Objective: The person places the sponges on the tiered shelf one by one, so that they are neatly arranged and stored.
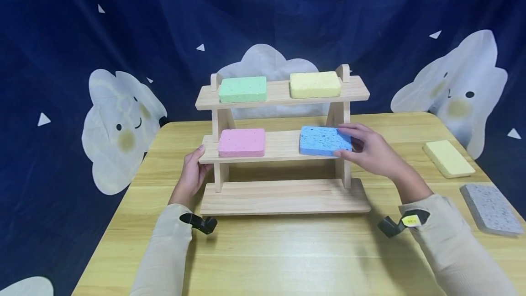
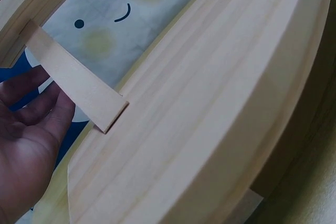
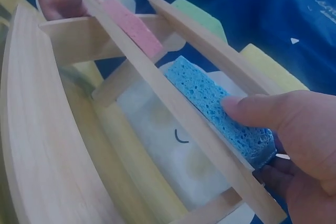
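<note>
A three-tier wooden shelf (image 1: 283, 198) stands on the table. My right hand (image 1: 371, 150) grips the right end of a blue sponge (image 1: 320, 140) on the middle tier, thumb on its front side in the right wrist view. My left hand (image 1: 192, 172) holds the left end of the middle tier, with the thumb at its edge and the fingers below. Left of the blue sponge, on the same tier, lies a pink sponge (image 1: 241, 142). The top tier bears a green sponge (image 1: 243, 89) and a yellow sponge (image 1: 314, 84).
On the table (image 1: 296, 255) to the right lie another yellow sponge (image 1: 449, 159) and a grey sponge (image 1: 491, 209). Behind the table hangs a dark blue cloth (image 1: 185, 17) with cloud faces. Shelf uprights (image 1: 343, 145) stand close to my right hand.
</note>
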`<state>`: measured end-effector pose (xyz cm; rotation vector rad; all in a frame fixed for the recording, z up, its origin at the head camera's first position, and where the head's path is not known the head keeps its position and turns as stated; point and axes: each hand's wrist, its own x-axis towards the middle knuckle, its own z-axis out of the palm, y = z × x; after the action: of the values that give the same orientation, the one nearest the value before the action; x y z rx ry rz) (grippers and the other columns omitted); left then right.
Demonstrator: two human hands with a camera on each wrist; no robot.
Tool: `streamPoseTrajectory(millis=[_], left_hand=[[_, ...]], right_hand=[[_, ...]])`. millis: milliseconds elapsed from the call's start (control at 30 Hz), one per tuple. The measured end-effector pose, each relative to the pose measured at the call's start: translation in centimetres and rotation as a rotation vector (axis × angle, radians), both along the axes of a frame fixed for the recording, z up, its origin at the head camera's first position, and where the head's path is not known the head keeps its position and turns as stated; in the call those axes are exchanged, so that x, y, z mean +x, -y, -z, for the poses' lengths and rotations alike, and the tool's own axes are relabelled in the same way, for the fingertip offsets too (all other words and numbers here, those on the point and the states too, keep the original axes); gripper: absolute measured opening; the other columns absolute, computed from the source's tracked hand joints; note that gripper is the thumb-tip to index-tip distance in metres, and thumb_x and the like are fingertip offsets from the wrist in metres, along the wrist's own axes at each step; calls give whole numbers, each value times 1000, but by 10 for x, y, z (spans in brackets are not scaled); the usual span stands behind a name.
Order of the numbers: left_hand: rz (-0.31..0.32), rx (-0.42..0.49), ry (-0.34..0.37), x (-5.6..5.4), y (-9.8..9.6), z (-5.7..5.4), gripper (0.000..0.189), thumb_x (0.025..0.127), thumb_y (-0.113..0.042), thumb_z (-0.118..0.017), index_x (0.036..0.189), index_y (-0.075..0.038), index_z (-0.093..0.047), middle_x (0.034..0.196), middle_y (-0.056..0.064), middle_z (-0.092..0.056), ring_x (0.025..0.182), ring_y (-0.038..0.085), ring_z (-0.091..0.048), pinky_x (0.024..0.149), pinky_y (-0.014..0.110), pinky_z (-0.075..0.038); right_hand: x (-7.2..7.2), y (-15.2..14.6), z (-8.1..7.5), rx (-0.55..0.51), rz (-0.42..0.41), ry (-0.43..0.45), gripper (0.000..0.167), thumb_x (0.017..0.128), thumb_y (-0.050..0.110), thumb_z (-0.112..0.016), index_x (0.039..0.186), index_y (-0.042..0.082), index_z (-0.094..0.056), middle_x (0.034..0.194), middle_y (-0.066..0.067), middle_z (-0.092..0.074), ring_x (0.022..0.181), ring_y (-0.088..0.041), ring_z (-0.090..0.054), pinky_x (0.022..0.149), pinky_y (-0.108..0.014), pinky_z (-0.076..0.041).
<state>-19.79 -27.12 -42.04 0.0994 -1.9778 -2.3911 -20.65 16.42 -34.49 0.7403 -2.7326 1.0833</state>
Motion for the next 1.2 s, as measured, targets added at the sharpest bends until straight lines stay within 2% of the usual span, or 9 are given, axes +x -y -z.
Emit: streamPoseTrajectory(millis=[133,200,467,600,800,1000,1200], left_hand=[[1,11,-9,0,-1,1,52,101,-27,-34,136,11,-37,103,0,-58,94,7,-60,88,24,-51],[3,17,-19,-1,-1,1,51,101,-26,-34,136,11,-37,103,0,-59,94,8,-61,89,26,-51],[6,17,-28,0,-1,2,51,102,-26,-33,136,12,-37,101,-1,-60,93,8,-61,90,29,-50],[6,16,-31,0,-1,2,52,102,-25,-34,136,13,-36,101,-1,-59,92,8,-61,88,28,-51],[-8,29,-47,0,-2,1,53,101,-25,-35,135,15,-36,99,0,-61,91,9,-62,86,28,-52],[4,19,-42,0,-2,-1,53,101,-26,-35,137,13,-35,102,-1,-60,93,8,-61,88,28,-51],[14,10,-38,1,-1,-1,52,102,-27,-34,137,12,-36,99,-3,-61,92,8,-61,87,27,-51]], right_hand=[[-5,4,0,20,-6,25,58,81,21,-74,131,-1,-53,137,-18,-46,113,-31,-49,91,-44,-45],[-7,6,-1,27,-15,45,58,82,22,-74,131,0,-52,139,-18,-44,116,-33,-48,93,-49,-43],[-14,12,-5,67,-37,96,61,82,25,-74,134,3,-51,141,-18,-42,115,-33,-47,95,-48,-41],[-16,13,-5,73,-59,106,62,83,27,-72,135,3,-49,143,-19,-40,121,-36,-44,99,-51,-38],[-17,13,-4,54,-81,111,63,85,28,-71,137,1,-46,146,-20,-37,128,-38,-40,102,-52,-35],[-19,12,-1,37,-96,95,63,85,26,-70,137,0,-46,146,-19,-37,127,-36,-41,99,-49,-38],[-19,11,1,24,-90,112,65,84,24,-72,139,2,-44,149,-15,-34,133,-35,-36,104,-49,-36]])
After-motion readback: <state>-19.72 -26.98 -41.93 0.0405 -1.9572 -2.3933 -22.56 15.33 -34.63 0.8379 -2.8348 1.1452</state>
